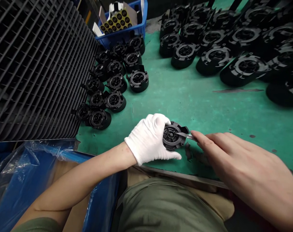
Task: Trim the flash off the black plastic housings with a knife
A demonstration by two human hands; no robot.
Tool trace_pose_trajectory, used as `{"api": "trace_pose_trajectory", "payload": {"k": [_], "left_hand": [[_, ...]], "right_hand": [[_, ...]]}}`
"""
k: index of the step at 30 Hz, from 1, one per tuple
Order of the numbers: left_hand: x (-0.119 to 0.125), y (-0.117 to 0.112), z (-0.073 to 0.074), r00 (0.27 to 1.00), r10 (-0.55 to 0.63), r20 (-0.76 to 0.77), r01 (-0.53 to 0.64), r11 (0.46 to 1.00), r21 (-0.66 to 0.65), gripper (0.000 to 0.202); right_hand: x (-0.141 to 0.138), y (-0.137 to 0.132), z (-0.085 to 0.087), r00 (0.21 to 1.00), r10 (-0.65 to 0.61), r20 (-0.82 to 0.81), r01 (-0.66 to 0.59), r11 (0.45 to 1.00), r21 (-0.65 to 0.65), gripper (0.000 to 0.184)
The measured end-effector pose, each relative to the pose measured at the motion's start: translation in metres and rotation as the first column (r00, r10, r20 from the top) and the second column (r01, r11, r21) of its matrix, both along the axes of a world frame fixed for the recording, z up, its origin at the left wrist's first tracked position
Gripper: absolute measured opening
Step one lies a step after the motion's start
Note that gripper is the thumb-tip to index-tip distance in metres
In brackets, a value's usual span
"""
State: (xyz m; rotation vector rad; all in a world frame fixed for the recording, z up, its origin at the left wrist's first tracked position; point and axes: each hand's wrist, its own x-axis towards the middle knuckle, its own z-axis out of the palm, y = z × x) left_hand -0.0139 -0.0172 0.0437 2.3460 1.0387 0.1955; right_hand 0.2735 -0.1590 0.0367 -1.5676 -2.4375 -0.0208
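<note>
One black part is gripped by my gloved left hand near the front of the tabletop, while my bare right hand pinches a thin blade, tip over the part's face. Too much push could make the tip skid, scoring the part or nicking the left hand. I can't tell whether the tip touches, or whether the part rests on the tabletop; my right hand hides the blade's rear. The rightmost units are cut off.
</note>
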Motion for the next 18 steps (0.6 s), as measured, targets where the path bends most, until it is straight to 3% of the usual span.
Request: {"api": "trace_pose_trajectory", "payload": {"k": [6,12,18], "left_hand": [[0.004,0.0,-0.007,1.0,-0.013,0.02,0.013,1.0,-0.026,0.098],[0.008,-0.001,0.003,1.0,-0.005,0.023,0.006,0.998,-0.068,0.072],[0.011,-0.003,0.003,1.0,0.016,-0.018,-0.017,1.0,-0.027,0.073]], "right_hand": [[-0.012,0.02,0.029,0.984,0.102,0.146,-0.115,0.99,0.083,0.068],[-0.013,0.023,0.028,0.963,0.126,0.239,-0.166,0.974,0.153,0.058],[-0.014,0.027,0.03,0.95,0.147,0.275,-0.191,0.972,0.139,0.055]]}}
